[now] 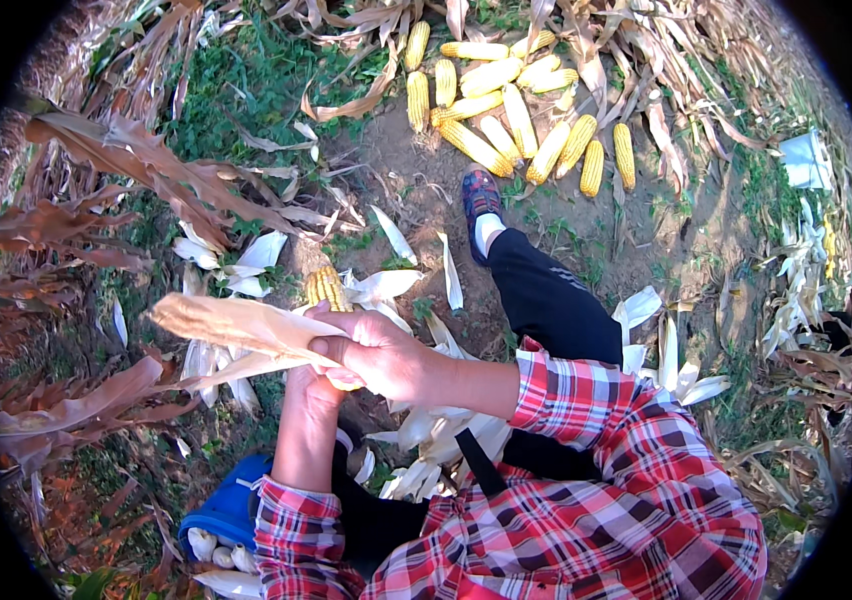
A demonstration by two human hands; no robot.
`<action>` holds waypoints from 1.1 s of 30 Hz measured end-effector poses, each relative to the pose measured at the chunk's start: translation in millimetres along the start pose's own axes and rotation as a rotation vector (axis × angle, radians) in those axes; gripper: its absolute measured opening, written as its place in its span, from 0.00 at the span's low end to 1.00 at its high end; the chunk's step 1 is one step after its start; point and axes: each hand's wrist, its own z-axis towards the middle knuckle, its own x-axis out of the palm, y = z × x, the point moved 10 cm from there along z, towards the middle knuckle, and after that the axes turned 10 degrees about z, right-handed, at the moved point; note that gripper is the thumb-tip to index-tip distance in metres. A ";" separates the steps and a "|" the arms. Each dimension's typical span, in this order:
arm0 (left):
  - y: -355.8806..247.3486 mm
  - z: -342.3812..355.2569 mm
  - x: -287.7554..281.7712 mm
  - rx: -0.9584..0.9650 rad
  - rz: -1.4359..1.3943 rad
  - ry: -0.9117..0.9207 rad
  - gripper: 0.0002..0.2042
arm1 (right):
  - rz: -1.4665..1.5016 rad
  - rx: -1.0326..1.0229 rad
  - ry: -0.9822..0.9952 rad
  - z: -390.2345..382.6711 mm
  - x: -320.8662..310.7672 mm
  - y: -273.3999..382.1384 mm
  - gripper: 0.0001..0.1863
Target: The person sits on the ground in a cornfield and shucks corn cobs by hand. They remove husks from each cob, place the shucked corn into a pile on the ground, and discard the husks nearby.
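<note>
My right hand [386, 352] is closed on a strip of dry, pale corn husk [231, 325], with the thumb pressed on top. The husk sticks out to the left and has a brown, frayed end. Just beyond the fingers shows the yellow kernel tip of an ear of corn [325, 287], partly bared. My left hand [314, 388] is beneath the right one, wrapped round the lower part of this ear. Most of its fingers are hidden by the right hand and the husk.
Several bare yellow corn ears [518, 115] lie piled on the soil beyond my outstretched shoe [481, 200]. Shed husks [446, 440] are strewn round my legs. Dry stalks [96, 160] crowd the left. A blue container [226, 500] is at lower left, a pale bucket [806, 162] at far right.
</note>
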 end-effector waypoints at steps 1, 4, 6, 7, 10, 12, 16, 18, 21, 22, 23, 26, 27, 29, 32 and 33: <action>4.2 -0.6 -2.7 -0.060 -0.011 0.066 0.20 | 0.264 0.111 -0.014 -2.0 -1.3 -2.3 0.11; 6.6 -4.0 -2.0 -0.063 -0.002 0.077 0.25 | 0.570 0.236 -0.081 -4.8 -2.0 4.3 0.11; 4.1 -4.4 1.4 -0.024 0.023 0.070 0.27 | 0.552 0.224 -0.042 -4.4 -4.0 9.1 0.13; 5.4 -7.1 5.4 -0.041 -0.048 0.114 0.27 | 0.543 0.213 -0.037 -4.9 -3.1 12.2 0.13; 2.1 -19.3 39.0 -0.016 0.082 0.065 0.16 | 0.855 0.254 -0.113 -4.7 -9.1 11.9 0.06; -18.8 -20.7 49.7 0.255 0.656 -0.017 0.19 | 0.951 0.269 -0.162 -2.6 -29.7 4.3 0.05; -19.9 -25.7 32.3 0.228 0.563 -0.022 0.21 | 0.568 0.021 -0.527 -1.4 -106.4 36.4 0.09; -24.1 -29.2 29.0 0.273 0.656 -0.018 0.22 | 0.299 -0.101 -0.587 -1.1 -125.9 60.5 0.14; -16.5 -30.1 38.0 0.210 0.681 0.108 0.25 | -0.163 -0.128 -0.532 3.3 -113.0 59.9 0.35; -17.5 -30.1 43.0 0.257 0.766 0.103 0.26 | -0.208 -0.147 -0.501 7.3 -114.3 42.3 0.40; -15.8 -30.6 51.5 0.304 0.851 0.099 0.27 | -0.445 -0.166 -0.422 9.2 -111.3 32.6 0.43; -11.2 -38.2 58.5 0.333 0.928 0.067 0.31 | -0.695 -0.073 -0.396 13.8 -93.7 29.1 0.43; -11.5 -39.2 60.0 0.342 0.945 0.064 0.32 | -0.686 -0.016 -0.409 14.9 -97.9 28.9 0.41; -12.6 -41.0 60.8 0.330 0.970 0.064 0.34 | -0.738 -0.047 -0.471 13.3 -103.4 31.7 0.26; -14.3 -47.2 67.6 0.361 1.057 0.123 0.35 | -0.522 -0.101 -0.485 18.9 -115.9 42.4 0.25; -11.8 -48.3 68.9 0.341 1.022 0.145 0.36 | -0.526 -0.065 -0.527 15.2 -117.0 46.6 0.21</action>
